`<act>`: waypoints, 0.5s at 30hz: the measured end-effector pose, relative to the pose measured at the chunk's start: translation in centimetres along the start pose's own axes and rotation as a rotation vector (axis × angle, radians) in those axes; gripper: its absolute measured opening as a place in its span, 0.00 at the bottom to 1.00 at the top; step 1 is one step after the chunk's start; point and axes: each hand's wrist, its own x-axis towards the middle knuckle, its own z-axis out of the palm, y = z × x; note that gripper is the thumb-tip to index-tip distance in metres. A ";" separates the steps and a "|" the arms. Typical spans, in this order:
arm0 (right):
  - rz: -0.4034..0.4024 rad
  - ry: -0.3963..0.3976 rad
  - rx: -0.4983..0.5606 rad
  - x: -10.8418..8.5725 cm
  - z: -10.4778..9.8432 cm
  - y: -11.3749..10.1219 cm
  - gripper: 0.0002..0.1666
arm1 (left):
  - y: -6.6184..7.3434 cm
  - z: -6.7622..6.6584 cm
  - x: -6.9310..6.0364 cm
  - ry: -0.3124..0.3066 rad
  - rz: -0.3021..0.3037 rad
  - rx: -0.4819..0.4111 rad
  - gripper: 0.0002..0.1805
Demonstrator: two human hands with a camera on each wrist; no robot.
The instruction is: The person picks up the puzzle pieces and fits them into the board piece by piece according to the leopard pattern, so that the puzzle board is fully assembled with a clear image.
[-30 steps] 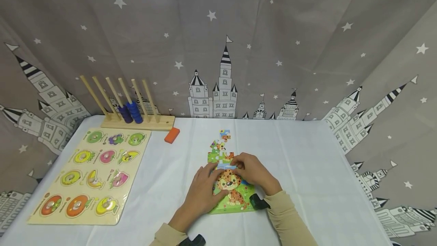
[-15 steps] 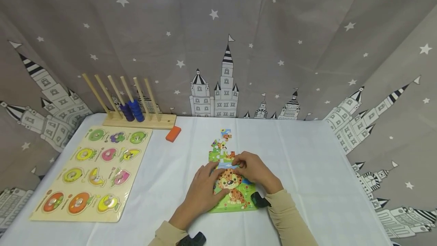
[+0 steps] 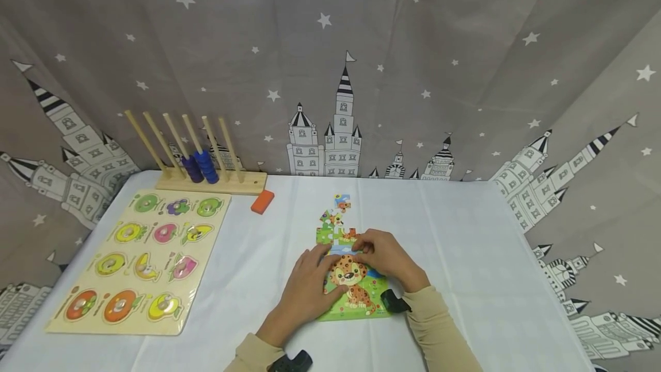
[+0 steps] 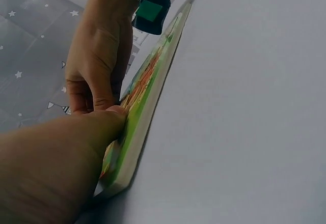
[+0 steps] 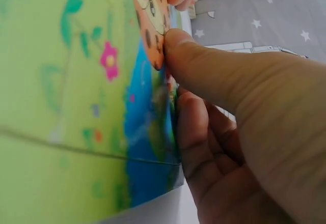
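A leopard jigsaw puzzle (image 3: 361, 303) lies in its board on the white cloth, between both hands. My left hand (image 3: 307, 283) rests along its left side with fingers extended, and the thumb lies over the picture. At the upper right edge my right hand (image 3: 384, 257) has its thumb and fingers bent together, pinching a puzzle piece that is mostly hidden. In the right wrist view, the right thumb (image 5: 183, 48) touches the leopard's spotted ear, with the other fingers at the board's edge. Loose puzzle pieces (image 3: 324, 235) lie just beyond the board, another piece (image 3: 342, 201) farther back.
At the left lies a wooden fruit peg board (image 3: 155, 248). Behind it stands a wooden peg rack (image 3: 248, 185) with blue and purple rings. An orange block (image 3: 262, 202) sits beside the rack. A grey castle-print curtain (image 3: 248, 73) hangs behind the table.
Both hands keep nearly the same place on the puzzle. The head view has shifted slightly; no piece has visibly moved.
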 end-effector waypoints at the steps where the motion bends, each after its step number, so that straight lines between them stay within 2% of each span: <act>1: 0.002 -0.001 0.005 0.1 -0.1 0.1 0.05 | 0.0 0.0 0.0 0.001 0.000 0.000 0.34; 6: 0.017 0.042 0.020 1.2 -0.5 0.5 0.13 | 0.0 0.1 0.0 0.020 0.001 0.012 0.33; 9: 0.024 0.070 -0.015 2.3 -0.9 0.4 0.17 | 0.1 0.2 0.1 0.028 0.004 0.015 0.33; 15: 0.064 0.020 -0.068 4.0 -1.2 -0.3 0.16 | -0.1 0.0 0.1 -0.013 -0.024 -0.007 0.34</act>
